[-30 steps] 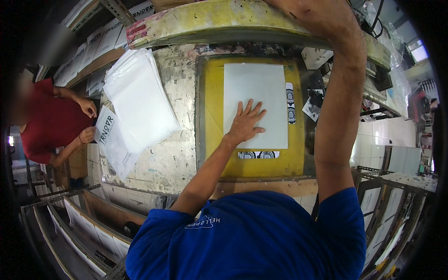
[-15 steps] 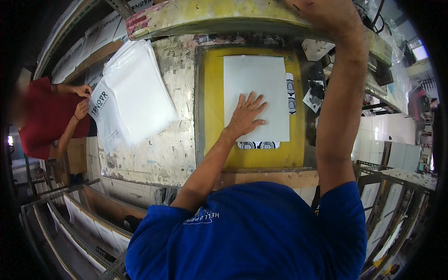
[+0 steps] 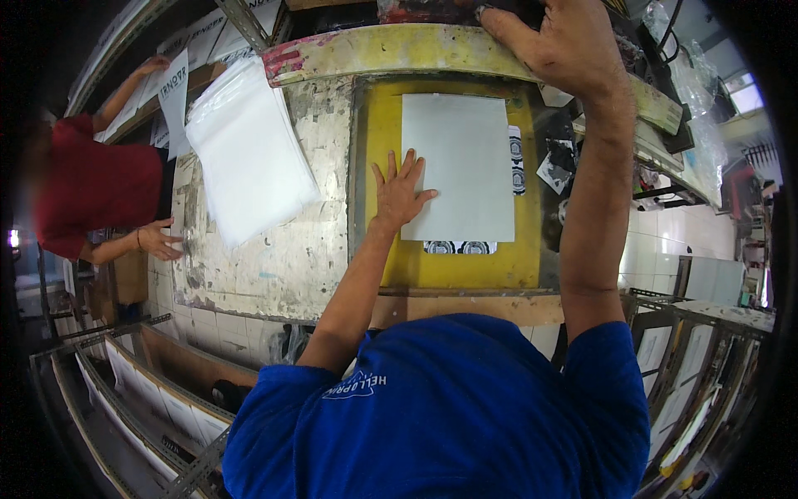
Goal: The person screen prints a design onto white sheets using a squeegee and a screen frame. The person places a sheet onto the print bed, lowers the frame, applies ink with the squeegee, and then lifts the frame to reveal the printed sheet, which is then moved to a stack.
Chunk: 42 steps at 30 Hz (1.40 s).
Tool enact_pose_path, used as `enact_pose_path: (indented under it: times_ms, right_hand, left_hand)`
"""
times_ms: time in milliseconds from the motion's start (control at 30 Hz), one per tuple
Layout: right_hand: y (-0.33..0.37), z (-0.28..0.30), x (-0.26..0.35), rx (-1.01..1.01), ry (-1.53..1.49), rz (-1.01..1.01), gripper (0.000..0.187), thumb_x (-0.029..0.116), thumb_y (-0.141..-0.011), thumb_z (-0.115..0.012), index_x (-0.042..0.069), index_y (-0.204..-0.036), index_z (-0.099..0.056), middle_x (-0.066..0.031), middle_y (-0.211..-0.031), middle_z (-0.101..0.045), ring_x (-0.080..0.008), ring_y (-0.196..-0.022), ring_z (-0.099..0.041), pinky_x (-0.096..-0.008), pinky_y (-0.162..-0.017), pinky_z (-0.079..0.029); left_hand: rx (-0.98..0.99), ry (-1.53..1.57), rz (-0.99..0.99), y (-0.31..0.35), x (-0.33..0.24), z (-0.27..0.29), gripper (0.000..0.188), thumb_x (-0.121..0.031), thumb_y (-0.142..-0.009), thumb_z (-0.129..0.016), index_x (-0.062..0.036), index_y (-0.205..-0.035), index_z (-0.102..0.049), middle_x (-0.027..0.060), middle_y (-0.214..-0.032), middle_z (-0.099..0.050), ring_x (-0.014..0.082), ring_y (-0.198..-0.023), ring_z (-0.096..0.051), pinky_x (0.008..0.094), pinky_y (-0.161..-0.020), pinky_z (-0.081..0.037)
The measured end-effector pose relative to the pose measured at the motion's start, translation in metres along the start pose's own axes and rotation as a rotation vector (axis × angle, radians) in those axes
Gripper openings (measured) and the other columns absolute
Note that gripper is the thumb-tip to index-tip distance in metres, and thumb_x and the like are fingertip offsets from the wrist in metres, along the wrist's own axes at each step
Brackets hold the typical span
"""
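Note:
A plain white sheet [image 3: 459,166], perhaps a flat bag, lies on a yellow board [image 3: 465,270]. My left hand [image 3: 401,190] is spread flat at its left edge, palm mostly over the yellow surface, thumb and fingertips reaching the edge. Printed pieces with dark round emblems [image 3: 460,247] show below the sheet and at its right side. My right hand [image 3: 561,50] is raised over a stained, yellowish frame bar [image 3: 399,50] at the far side. Its thumb is beside a dark object [image 3: 428,12]; the other fingers are cut off by the upper edge.
Left of the board, a stack of white plastic bags [image 3: 249,166] lies on a worn table [image 3: 274,283]. A co-worker in a dark red shirt [image 3: 108,179] handles a printed bag [image 3: 174,100]. Racks [image 3: 150,391] stand lower left. Clear plastic wrap [image 3: 706,141] hangs right.
My left hand has slid left from the sheet's middle to its edge. My right hand shows lower in view, as does the frame bar. The co-worker has lifted the printed bag off the stack.

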State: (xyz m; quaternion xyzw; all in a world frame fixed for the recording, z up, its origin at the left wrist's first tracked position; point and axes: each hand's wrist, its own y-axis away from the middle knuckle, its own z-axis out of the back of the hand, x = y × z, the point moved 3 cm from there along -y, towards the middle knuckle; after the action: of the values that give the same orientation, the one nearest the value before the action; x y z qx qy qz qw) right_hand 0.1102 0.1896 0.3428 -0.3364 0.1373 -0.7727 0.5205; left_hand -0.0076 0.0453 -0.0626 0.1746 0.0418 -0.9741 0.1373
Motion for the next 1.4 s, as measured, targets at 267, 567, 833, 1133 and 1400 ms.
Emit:
enact_pose_path:
  times_ms: [267,567,833,1133,1400]
  right_hand:
    - [0.015,-0.004,0.010,-0.113,0.215,0.186,0.045,0.019,-0.073,-0.069,0.000,-0.113,-0.075,-0.0188,-0.087,-0.076,-0.0279,-0.071,-0.072,-0.0313,-0.073,-0.057]
    - [0.124,-0.047,0.023,-0.064,0.237,0.151,0.056,0.022,-0.070,-0.080,0.024,-0.126,-0.073,-0.0117,-0.083,-0.061,-0.0300,-0.074,-0.058,-0.0413,-0.069,-0.046]
    - [0.218,-0.134,-0.012,0.272,-0.105,-0.245,0.053,0.015,-0.077,-0.076,0.020,-0.129,-0.071,-0.0229,-0.105,-0.070,-0.0363,-0.096,-0.067,-0.0454,-0.079,-0.048]
    - [0.274,-0.224,-0.049,0.522,0.149,-0.291,0.084,0.006,-0.062,-0.075,0.021,-0.143,-0.056,-0.0189,-0.117,-0.057,-0.0323,-0.115,-0.052,-0.0548,-0.100,-0.032]
    - [0.184,-0.270,-0.152,0.267,0.196,-0.179,0.084,0.010,-0.058,-0.069,0.019,-0.141,-0.059,-0.0157,-0.115,-0.056,-0.0332,-0.114,-0.051,-0.0553,-0.102,-0.030]
  left_hand:
    - [-0.110,0.048,-0.034,0.003,-0.002,0.015,0.086,-0.054,-0.090,-0.067,-0.0133,-0.158,-0.034,0.0129,-0.164,-0.031,0.0436,-0.153,-0.018,0.0681,-0.120,-0.008]
    - [-0.906,1.433,0.006,0.081,-0.029,0.147,0.110,-0.017,-0.065,-0.096,0.0067,-0.152,-0.033,0.0129,-0.134,-0.058,0.0244,-0.121,-0.058,0.0390,-0.102,-0.049]
    - [-0.478,1.172,0.364,0.180,0.017,0.034,0.096,-0.011,-0.058,-0.097,0.0031,-0.142,-0.052,0.0155,-0.137,-0.057,0.0273,-0.120,-0.058,0.0407,-0.103,-0.049]
    - [-0.480,0.420,0.264,0.189,0.027,0.024,0.086,-0.024,-0.058,-0.092,-0.0058,-0.136,-0.062,0.0221,-0.156,-0.039,0.0413,-0.141,-0.035,0.0490,-0.115,-0.032]
    - [-0.409,0.436,0.302,0.192,0.024,0.033,0.078,-0.032,-0.068,-0.087,-0.0060,-0.138,-0.061,0.0251,-0.158,-0.034,0.0434,-0.140,-0.034,0.0513,-0.115,-0.030]
